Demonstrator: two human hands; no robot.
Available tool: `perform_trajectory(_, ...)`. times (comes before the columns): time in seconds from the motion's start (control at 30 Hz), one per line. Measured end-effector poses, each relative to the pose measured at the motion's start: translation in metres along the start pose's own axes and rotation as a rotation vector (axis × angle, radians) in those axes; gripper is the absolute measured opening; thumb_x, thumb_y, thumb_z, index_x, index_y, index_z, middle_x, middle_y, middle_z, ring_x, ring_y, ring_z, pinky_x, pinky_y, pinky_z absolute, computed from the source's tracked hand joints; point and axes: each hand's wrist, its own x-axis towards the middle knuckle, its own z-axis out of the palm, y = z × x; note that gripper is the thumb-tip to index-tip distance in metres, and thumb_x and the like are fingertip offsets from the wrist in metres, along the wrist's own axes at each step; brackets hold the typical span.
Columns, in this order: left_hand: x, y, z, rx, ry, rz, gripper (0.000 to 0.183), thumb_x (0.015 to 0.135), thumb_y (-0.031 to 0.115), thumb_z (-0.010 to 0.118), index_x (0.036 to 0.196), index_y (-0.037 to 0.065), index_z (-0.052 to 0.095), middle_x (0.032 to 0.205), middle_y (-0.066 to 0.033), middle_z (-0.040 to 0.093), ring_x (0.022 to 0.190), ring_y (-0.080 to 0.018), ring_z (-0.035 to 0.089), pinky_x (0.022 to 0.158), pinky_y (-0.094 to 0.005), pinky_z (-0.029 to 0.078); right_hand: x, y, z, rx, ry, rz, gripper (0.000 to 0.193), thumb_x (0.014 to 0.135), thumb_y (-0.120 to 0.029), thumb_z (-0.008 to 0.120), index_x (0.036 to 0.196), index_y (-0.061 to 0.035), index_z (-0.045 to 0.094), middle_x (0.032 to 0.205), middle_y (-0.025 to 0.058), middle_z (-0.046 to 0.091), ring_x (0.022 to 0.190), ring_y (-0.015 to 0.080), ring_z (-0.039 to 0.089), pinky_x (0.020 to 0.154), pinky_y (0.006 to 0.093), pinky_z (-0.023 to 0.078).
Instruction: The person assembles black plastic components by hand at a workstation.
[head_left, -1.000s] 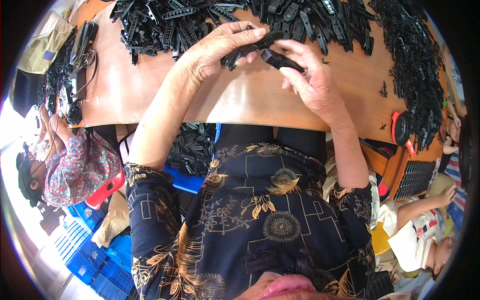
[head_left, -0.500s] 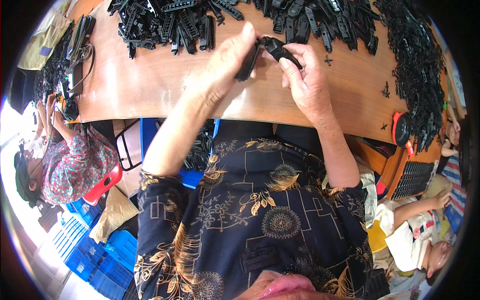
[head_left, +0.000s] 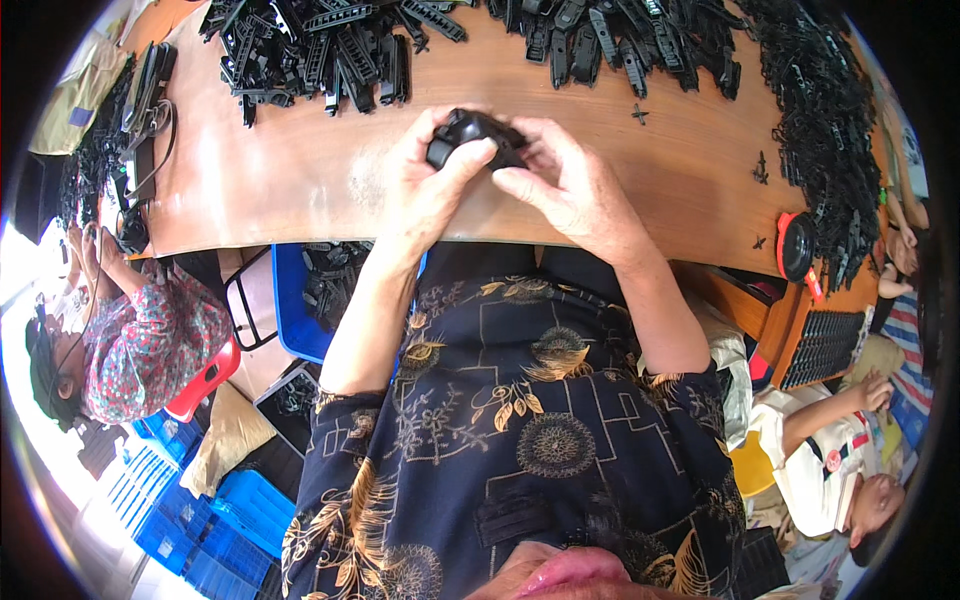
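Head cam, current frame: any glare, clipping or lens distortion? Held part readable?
Head view: far left clips to white; head view: pale sheen on the table left of the left hand; head view: fisheye bows the table's near edge, corners go black; head view: black part catches a highlight, but fine detail is hard to read, partly covered by left hand and right hand.

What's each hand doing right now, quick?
Left hand: closed, holding black plastic parts.
Right hand: closed too, fingers and thumb gripping their right end.
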Motion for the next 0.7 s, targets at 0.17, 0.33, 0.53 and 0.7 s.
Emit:
perform_trajectory(0.17,-0.017,-0.007,-0.015,-0.046,0.101,0.003,0.025,0.082,0.008,0.070,0.105,0.003,0.061,0.095,-0.0025,0.062,0.086,-0.0094,0.056,0.082,-0.0248,0.046,0.001,-0.014,0.019,0.199,-0.086,0.169,0.031,0.078,-0.019,0.075,0.096,-0.0003,0.059,0.079,0.0105,0.065,0.070,0.0168,0.064,0.063,0.0288,0.053)
perform_trajectory(0.33,-0.031,-0.006,-0.030,-0.112,0.193,-0.047,0.026,0.079,0.010,0.073,0.102,0.004,0.062,0.088,0.0003,0.061,0.077,-0.0073,0.054,0.071,-0.0224,0.045,0.003,-0.035,0.030,0.116,-0.073,0.085,0.020,0.080,-0.012,0.071,0.089,-0.0018,0.057,0.073,0.0118,0.062,0.064,0.0234,0.062,0.060,0.0334,0.051)
perform_trajectory(0.53,-0.077,0.009,-0.073,0.217,0.310,-0.129,0.041,0.081,0.013,0.068,0.118,0.003,0.056,0.089,-0.0024,0.059,0.069,-0.0061,0.050,0.062,-0.0199,0.043,0.010,-0.036,0.012,-0.073,-0.375,-0.065,0.034,0.083,-0.031,0.067,0.105,-0.0069,0.059,0.107,0.0151,0.061,0.103,0.0265,0.059,0.081,0.0391,0.049)
perform_trajectory(0.7,-0.137,0.011,-0.149,0.810,0.258,-0.245,0.036,0.084,0.011,0.067,0.116,0.003,0.054,0.086,-0.0045,0.060,0.077,-0.0137,0.057,0.069,-0.0255,0.047,0.082,0.008,-0.014,-0.737,0.015,-0.442,0.054,0.080,-0.046,0.067,0.119,-0.0101,0.055,0.133,0.0166,0.044,0.130,0.0332,0.035,0.107,0.0514,0.030)
